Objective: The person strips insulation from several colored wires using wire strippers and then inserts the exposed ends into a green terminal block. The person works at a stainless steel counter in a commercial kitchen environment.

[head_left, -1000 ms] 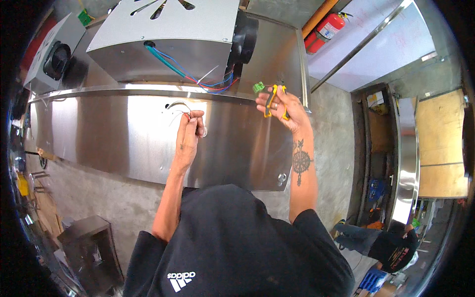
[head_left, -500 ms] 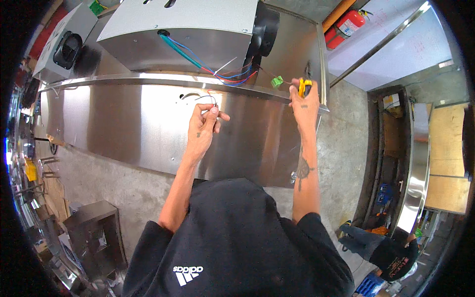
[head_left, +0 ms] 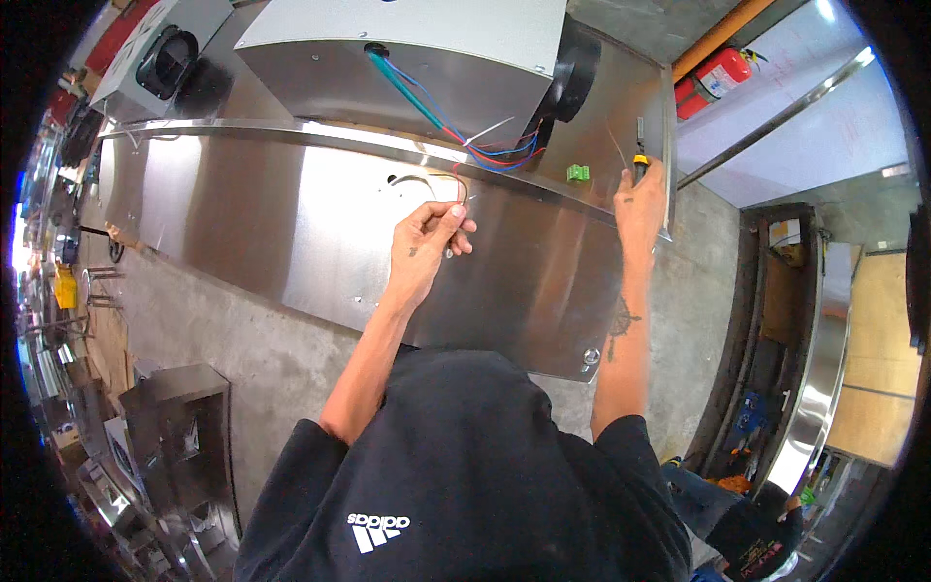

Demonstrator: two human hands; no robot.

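Observation:
My left hand (head_left: 427,242) is closed in a pinch on thin red and black wires (head_left: 460,184) above the sloping stainless panel. A dark lead rises from a round hole (head_left: 393,180) in that panel beside it. Farther right, my right hand (head_left: 640,204) is wrapped round a yellow-and-black hand tool (head_left: 640,160) with a narrow grey end pointing away; its exact kind is unclear. A fine reddish wire (head_left: 617,145) runs up by its fingers. Left of this hand, a green terminal block (head_left: 579,173) lies near the metal ledge.
A grey metal housing (head_left: 407,68) with a black round outlet (head_left: 576,73) stands behind the ledge, trailing blue, red and green wires (head_left: 417,97). A second housing (head_left: 160,63) is far left. A red fire extinguisher (head_left: 713,82) stands far right. Another person (head_left: 747,529) is at lower right.
The view has shifted, so the scene sits farther right. My right hand has turned the tool, and its grey end now shows. The left hand keeps its pinch on the wires.

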